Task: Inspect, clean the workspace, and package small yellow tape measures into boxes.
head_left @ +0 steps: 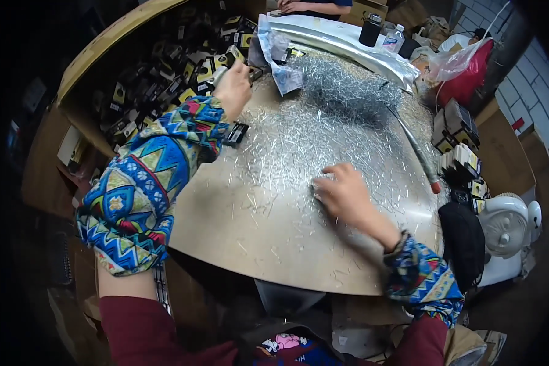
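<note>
My left hand (233,91) is at the far left, beside a heap of small black and yellow boxes (189,70). Its fingers are curled around something pale that I cannot make out. Below its wrist, a small black box (236,134) lies on the table (226,232). Thin, short silver metal pins (287,140) are scattered thickly over the table's middle. Over their near edge is my right hand (344,195), fingers bent and apart, its fingertips close to the pins. No held thing shows in it. Patterned sleeve covers wrap both forearms.
Behind the loose pins rises a tangled grey mound of them (348,88). A red-tipped rod (418,149) lies to its right. Farther back are a black container (370,30), a clear bottle (394,38) and another person's hands (296,6). A white fan (506,226) stands right.
</note>
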Demonstrator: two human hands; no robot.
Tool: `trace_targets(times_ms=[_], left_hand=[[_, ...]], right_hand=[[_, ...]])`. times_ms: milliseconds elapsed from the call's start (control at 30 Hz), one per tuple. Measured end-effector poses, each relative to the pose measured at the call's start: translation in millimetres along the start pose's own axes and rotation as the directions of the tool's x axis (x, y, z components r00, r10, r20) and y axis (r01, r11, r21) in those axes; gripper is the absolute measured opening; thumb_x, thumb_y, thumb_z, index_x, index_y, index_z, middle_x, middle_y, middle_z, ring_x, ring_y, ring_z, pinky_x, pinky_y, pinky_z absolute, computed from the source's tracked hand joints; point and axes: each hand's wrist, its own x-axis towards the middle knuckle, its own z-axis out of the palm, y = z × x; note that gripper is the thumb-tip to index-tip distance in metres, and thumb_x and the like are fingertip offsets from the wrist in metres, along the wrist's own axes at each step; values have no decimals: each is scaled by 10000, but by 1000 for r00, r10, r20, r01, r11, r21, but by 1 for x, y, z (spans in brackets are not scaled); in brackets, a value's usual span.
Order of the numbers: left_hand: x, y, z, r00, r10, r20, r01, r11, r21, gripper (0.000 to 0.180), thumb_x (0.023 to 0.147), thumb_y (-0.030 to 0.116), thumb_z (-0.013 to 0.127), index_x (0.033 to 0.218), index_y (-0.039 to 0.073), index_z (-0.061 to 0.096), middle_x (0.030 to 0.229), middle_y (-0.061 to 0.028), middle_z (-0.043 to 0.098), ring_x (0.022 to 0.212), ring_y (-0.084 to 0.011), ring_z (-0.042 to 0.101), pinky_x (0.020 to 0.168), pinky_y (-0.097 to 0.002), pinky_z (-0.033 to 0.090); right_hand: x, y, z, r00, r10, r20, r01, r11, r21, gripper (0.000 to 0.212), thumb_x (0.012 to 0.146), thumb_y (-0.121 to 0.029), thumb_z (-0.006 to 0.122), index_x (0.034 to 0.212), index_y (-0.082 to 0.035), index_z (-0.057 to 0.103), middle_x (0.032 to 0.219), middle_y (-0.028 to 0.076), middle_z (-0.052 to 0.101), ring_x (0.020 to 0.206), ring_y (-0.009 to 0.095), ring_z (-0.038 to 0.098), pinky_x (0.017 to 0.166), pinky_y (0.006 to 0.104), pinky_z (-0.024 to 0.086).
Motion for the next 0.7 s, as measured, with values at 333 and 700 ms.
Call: trace_targets(times_ms=[333,700], left_hand=[[-227,55,-5,948,-222,230,55,-595,-802,634,765,188,746,1292,1,446,997,-80,593,791,-153,584,674,-273,486],[-376,293,-9,905,248,346,126,-932,339,273,1023,228,462,1270,114,495,1106,-44,604,937,-161,638,757,-408,581]], right_hand=[[-61,-50,16,995,3,-104,2,999,46,331,970,-166,520,1277,-48,544,1348,190,515,1303,370,442,1082,460,354],[-65,-68,32,989,135,-64,-127,986,109,521,997,-315,472,1430,-33,406,1501,256,320,1422,402,252,1157,483,210]])
